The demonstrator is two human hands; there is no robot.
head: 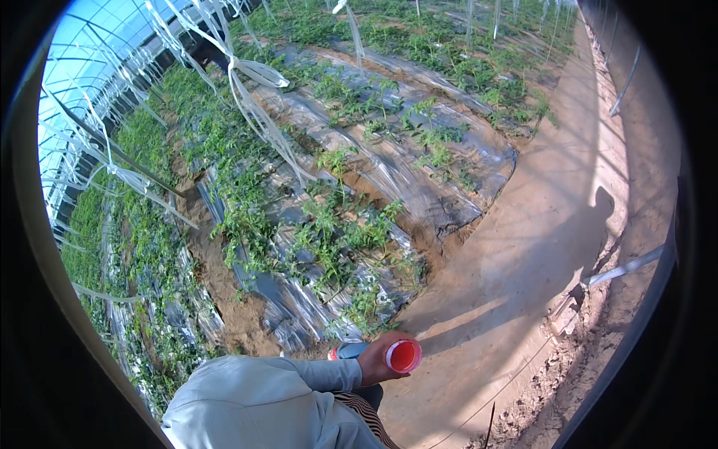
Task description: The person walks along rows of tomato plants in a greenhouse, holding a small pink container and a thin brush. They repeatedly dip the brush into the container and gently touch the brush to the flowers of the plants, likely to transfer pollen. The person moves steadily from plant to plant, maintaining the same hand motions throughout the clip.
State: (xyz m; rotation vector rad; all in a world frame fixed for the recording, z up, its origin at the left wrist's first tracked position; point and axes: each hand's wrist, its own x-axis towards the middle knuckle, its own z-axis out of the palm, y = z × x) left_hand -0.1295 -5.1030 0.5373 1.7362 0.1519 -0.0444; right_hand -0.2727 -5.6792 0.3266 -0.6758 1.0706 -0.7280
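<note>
My left hand (pixel 377 359) is closed around a small red plastic cup (pixel 404 357) with a pale rim. Its open mouth faces up toward me; whether the red inside is liquid or bare wall I cannot tell. The arm wears a light grey-blue sleeve (pixel 331 375). My right hand is out of view. Just beyond the cup, leafy green plants (pixel 359 306), likely tomato, grow at the end of a bed covered with silvery plastic mulch film (pixel 297 306).
A bare dirt path (pixel 477 303) runs along the bed ends. White twine bundles (pixel 247 84) hang overhead from the greenhouse frame (pixel 95 33). Past the path, a metal pole (pixel 622 266) slants by a rough soil ledge (pixel 561 365). Bare soil furrows (pixel 216 269) divide the beds.
</note>
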